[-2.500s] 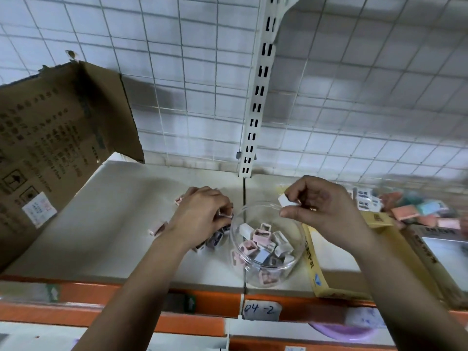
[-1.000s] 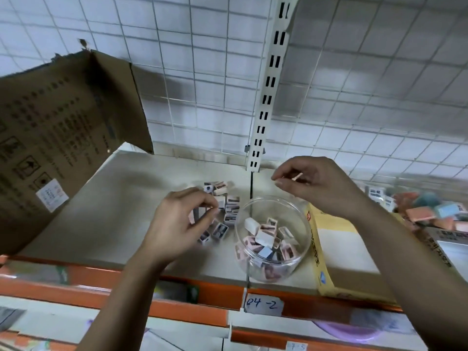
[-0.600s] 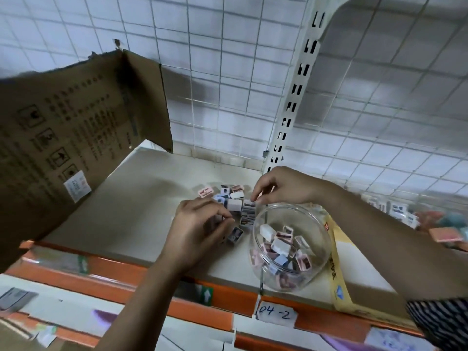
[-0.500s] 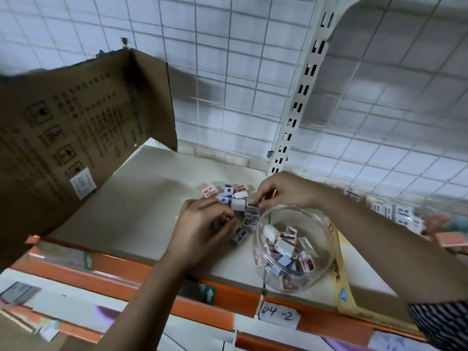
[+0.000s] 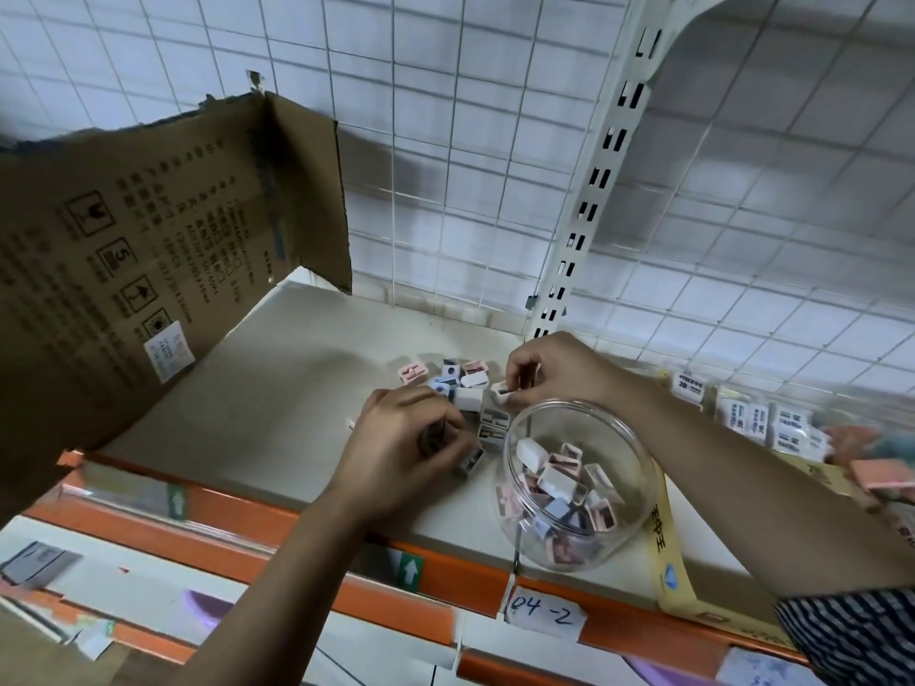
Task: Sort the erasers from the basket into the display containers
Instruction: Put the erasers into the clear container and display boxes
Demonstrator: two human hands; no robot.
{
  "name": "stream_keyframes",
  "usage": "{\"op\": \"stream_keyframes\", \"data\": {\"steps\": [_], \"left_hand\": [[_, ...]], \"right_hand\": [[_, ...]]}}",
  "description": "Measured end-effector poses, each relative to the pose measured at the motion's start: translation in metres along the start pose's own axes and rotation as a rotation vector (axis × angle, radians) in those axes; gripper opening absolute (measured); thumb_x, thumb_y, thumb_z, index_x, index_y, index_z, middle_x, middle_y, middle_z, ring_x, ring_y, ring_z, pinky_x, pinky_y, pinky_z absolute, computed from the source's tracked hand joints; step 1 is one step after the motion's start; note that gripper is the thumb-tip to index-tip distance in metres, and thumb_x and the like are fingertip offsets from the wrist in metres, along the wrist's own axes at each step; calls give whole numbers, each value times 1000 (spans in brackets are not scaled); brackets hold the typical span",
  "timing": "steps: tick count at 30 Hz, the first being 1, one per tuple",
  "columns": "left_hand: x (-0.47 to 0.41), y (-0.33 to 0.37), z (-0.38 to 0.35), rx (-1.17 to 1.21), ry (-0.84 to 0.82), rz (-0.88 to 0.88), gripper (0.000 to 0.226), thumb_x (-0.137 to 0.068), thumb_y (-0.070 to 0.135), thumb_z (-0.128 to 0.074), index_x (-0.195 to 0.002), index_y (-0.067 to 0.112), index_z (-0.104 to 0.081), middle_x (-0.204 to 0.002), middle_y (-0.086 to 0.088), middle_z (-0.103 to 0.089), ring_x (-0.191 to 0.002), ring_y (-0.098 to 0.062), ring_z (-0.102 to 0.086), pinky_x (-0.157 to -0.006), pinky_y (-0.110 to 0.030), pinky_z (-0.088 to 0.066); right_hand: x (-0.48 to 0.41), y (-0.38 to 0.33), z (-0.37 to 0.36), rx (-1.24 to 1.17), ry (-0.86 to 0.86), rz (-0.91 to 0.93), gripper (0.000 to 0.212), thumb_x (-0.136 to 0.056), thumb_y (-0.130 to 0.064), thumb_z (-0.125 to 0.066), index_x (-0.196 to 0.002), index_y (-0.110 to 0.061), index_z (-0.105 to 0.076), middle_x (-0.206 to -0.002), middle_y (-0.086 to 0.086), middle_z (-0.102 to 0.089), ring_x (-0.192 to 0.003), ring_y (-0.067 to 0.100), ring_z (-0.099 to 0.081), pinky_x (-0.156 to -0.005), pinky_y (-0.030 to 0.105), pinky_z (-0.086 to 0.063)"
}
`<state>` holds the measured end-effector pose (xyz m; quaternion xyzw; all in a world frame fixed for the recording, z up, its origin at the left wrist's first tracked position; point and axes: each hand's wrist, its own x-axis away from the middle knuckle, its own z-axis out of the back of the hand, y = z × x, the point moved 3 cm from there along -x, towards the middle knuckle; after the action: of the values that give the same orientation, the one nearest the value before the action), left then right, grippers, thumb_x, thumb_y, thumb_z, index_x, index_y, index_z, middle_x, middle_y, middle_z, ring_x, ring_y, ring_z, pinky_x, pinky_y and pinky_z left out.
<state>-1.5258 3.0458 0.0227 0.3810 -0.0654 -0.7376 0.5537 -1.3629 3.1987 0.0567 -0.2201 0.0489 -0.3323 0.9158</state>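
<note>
A clear round jar [image 5: 638, 467] stands near the shelf's front edge, holding several small pink, white and blue erasers. A loose pile of erasers [image 5: 460, 381] lies on the shelf just left of and behind the jar. My left hand [image 5: 401, 453] rests on the near side of the pile, fingers curled over erasers; one dark-ended eraser [image 5: 473, 459] shows at my fingertips. My right hand [image 5: 549, 371] reaches over the jar's far rim and pinches a white eraser [image 5: 501, 391] at the pile's right edge.
A brown cardboard box flap [image 5: 148, 250] rises at the left. A yellow flat box [image 5: 668, 552] lies right of the jar, with packaged erasers [image 5: 772, 423] beyond it. A white slotted upright [image 5: 589, 200] and wire grid stand behind. The orange shelf edge [image 5: 445, 571] bears a label "04-2".
My right hand left the jar's mouth, went back and left to the pile and pinched an eraser. My left hand stayed on the pile. The view swung left.
</note>
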Motion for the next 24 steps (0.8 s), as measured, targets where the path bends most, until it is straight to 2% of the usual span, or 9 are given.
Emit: {"op": "stream_keyframes", "data": {"steps": [5,8,12,15,18,21,24], "left_hand": [[3,7,-3,-130,-89,-40,27,-81,56,-62,-89,30,-64,-96,15,-62,-97,-9,-55,-87,-32,-38],[4,9,-5,-200,-135,-66,31,-75,59,-62,-89,31,-63,-99,14,-62,-102,-12,-52,-87,-31,-35],[3,8,-7,-241,-132,-51,35,-74,62,-57,-85,30,-63,-93,13,-65,-102,-12,-51,-85,-31,-33],[1,10,-8,-253,-128,-33,35,-78,61,-49,-80,29,-63,-86,11,-65,-101,-12,-50,-87,-31,-31],[-1,11,-4,-194,-80,0,29,-78,55,-50,-79,29,-63,-82,13,-64,-95,-11,-54,-87,-31,-34],[-7,16,8,-12,67,29,14,-80,40,-62,-82,25,-64,-78,18,-59,-79,-3,-54,-75,-29,-43],[-16,30,21,190,171,79,8,-81,25,-69,-86,19,-66,-79,16,-62,-75,-4,-61,-66,-20,-48]], "right_hand": [[13,9,12,-85,117,-19,17,-75,-11,-79,-82,-15,-64,-77,-3,-65,-68,8,-61,-64,16,-47],[25,13,24,-114,207,-60,16,-77,-10,-76,-84,-15,-63,-77,-1,-62,-64,4,-54,-63,14,-44],[45,13,39,-163,332,-96,13,-78,-10,-76,-84,-15,-66,-74,-3,-63,-64,5,-55,-65,16,-46],[65,4,48,-252,418,-107,13,-78,-7,-77,-84,-13,-67,-79,0,-65,-70,13,-58,-64,18,-47],[87,-4,53,-436,463,-125,15,-78,-1,-76,-82,-11,-66,-84,5,-65,-71,15,-60,-64,20,-48],[108,-13,49,-574,533,-127,16,-75,5,-76,-80,-7,-67,-88,8,-65,-73,16,-64,-72,27,-53],[125,-19,37,-661,577,-128,18,-72,6,-79,-78,-8,-68,-87,6,-66,-73,17,-66,-74,24,-53]]}}
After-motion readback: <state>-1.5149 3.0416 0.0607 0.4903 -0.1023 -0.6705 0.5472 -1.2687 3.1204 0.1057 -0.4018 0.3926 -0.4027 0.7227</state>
